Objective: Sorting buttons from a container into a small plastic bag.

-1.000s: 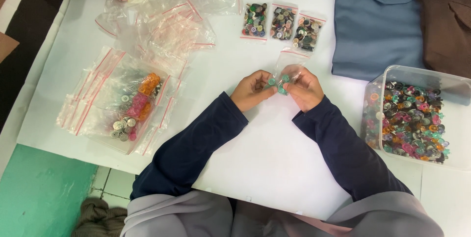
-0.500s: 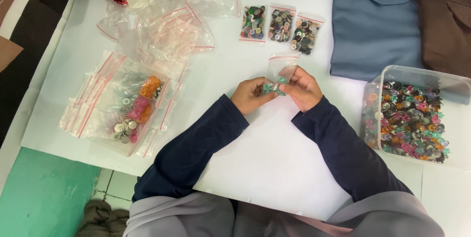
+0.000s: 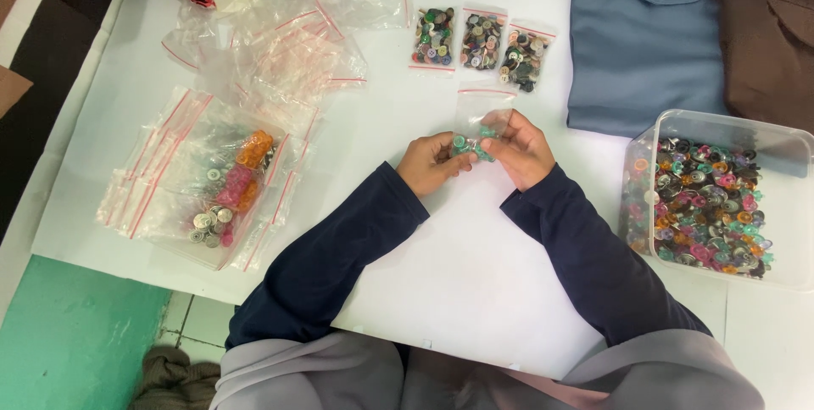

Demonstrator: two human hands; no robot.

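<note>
At centre frame we pinched green buttons, left hand and right hand both closed, seemingly around a small clear bag, button tub at right.

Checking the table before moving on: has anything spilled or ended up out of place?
Nothing stands out. The buttons stay inside the clear tub and the three filled bags. Both hands, left hand and right hand, hold one small bag; empty bags lie heaped.

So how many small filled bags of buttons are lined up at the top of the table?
3, side by side above the hands: left bag, middle bag, right bag. A fourth small bag is held in the hands, and more may sit in the plastic pile at left.
</note>
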